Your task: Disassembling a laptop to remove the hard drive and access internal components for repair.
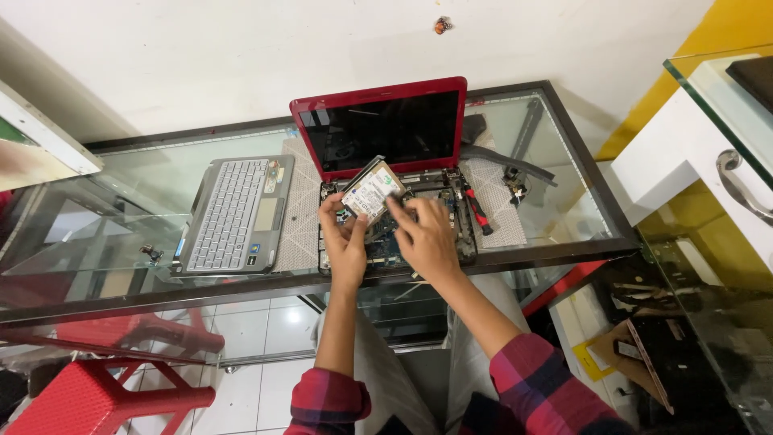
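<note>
Item: laptop hard drive, tilted, lifted above the opened red laptop base on the glass table. Left hand pinches its lower edge; right hand grips the right side, fingers closed on it. Detached keyboard panel lies left; red-handled screwdriver right. Handling advice: hold by edges, keep level, avoid touching the circuit side.

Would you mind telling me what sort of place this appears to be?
Probably a small electronics repair shop: an opened red laptop on a glass-topped table, its detached grey keyboard panel alongside, and a red-handled screwdriver.
</note>
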